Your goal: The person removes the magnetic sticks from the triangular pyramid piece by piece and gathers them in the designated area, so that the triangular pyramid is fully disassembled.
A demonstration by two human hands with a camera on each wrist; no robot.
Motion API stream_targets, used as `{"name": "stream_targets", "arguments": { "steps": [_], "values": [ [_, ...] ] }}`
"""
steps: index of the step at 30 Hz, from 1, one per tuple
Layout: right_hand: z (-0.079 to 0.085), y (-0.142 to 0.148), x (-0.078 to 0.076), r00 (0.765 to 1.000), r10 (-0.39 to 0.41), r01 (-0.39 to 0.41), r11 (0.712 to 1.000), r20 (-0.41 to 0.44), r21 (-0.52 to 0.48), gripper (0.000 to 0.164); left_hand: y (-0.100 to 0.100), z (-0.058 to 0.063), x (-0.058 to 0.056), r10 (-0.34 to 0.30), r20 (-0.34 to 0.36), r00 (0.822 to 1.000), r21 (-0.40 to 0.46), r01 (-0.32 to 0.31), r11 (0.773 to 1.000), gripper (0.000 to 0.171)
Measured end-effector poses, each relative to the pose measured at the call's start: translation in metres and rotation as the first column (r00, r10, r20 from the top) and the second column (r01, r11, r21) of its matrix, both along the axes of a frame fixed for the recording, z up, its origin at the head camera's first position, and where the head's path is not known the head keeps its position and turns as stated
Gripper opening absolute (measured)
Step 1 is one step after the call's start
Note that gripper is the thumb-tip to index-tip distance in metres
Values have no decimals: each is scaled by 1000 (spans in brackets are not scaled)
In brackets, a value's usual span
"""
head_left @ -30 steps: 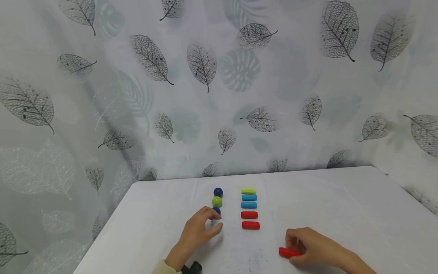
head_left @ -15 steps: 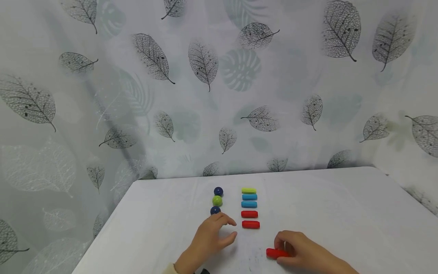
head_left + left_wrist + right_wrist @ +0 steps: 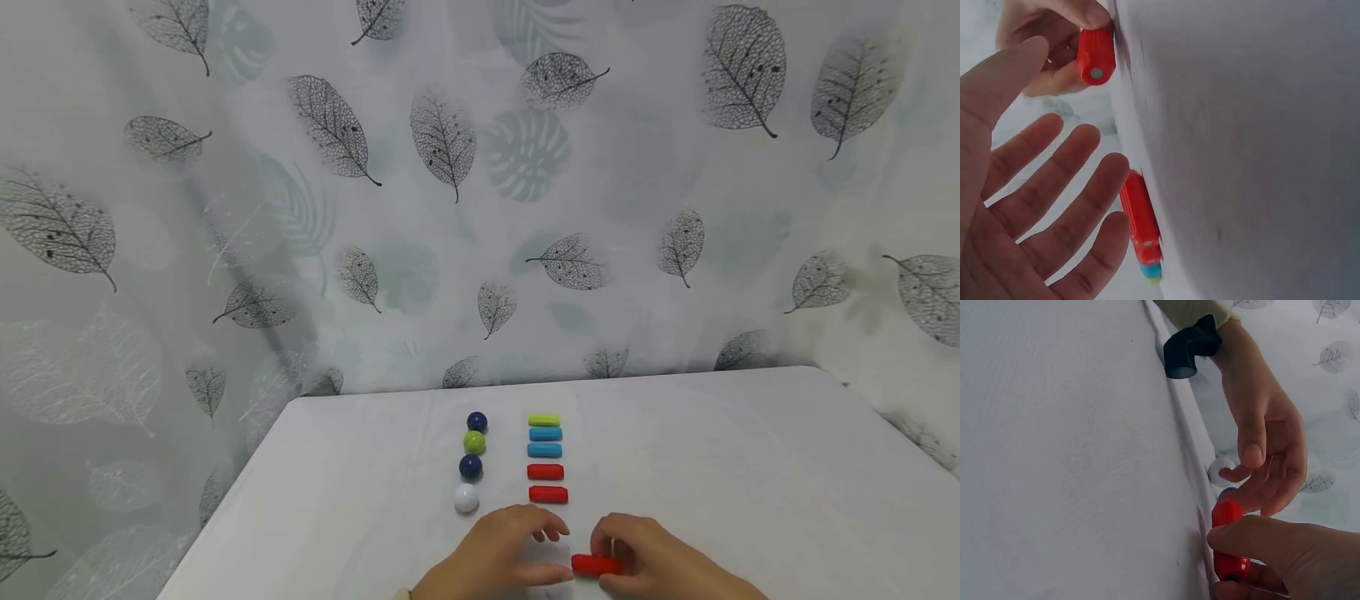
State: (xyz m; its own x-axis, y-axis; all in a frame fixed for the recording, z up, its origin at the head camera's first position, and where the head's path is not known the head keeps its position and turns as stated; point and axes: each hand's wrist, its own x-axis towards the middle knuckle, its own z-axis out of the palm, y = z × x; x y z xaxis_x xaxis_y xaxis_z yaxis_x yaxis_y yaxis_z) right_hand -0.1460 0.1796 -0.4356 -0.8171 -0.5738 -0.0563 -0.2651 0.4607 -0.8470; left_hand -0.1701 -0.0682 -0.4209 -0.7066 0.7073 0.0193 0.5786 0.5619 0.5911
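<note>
My right hand (image 3: 651,550) pinches a red magnetic building stick (image 3: 592,566) between thumb and fingers, low over the white table. In the left wrist view, the ridged red stick shows a round silvery dot on its end. My left hand (image 3: 498,550) faces the stick's free end from the left, thumb and fingers apart with nothing between them. Its thumb tip comes right up near the stick in the head view. Seen from the right wrist, the left hand's fingers curve loosely beyond the stick.
Left of centre, a column of balls runs back: white (image 3: 466,498), dark blue (image 3: 471,467), green (image 3: 474,442) and another dark blue. Beside it lie several sticks: red (image 3: 548,494), blue (image 3: 544,451), yellow-green (image 3: 543,420). A leaf-print curtain (image 3: 615,183) hangs behind the table (image 3: 712,450).
My left hand has moved right and nearer to me, away from the balls, uncovering the white one. My right hand has carried the red stick leftward, so both hands are now close together.
</note>
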Motion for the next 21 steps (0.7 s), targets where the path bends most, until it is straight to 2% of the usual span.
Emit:
{"name": "stream_targets", "arguments": {
  "steps": [4,7,12,16,21],
  "values": [
    [0,0,1,1000,31,-31,998,6,-57,20,8,-1,-1,-67,-33,997,-20,66,998,32],
    [0,0,1,998,55,-58,995,-31,-76,17,13,-1,0,-96,-61,993,-49,93,994,26],
    [0,0,0,992,77,-85,993,-101,-78,15,16,3,2,-90,-25,996,-84,88,993,23],
    [-2,0,0,991,84,-93,991,-101,-92,17,16,3,2,-74,10,997,-89,75,993,24],
    [-3,-1,-1,990,98,-107,990,-99,-92,17,16,2,1,-86,1,996,-103,85,991,24]
  ]
}}
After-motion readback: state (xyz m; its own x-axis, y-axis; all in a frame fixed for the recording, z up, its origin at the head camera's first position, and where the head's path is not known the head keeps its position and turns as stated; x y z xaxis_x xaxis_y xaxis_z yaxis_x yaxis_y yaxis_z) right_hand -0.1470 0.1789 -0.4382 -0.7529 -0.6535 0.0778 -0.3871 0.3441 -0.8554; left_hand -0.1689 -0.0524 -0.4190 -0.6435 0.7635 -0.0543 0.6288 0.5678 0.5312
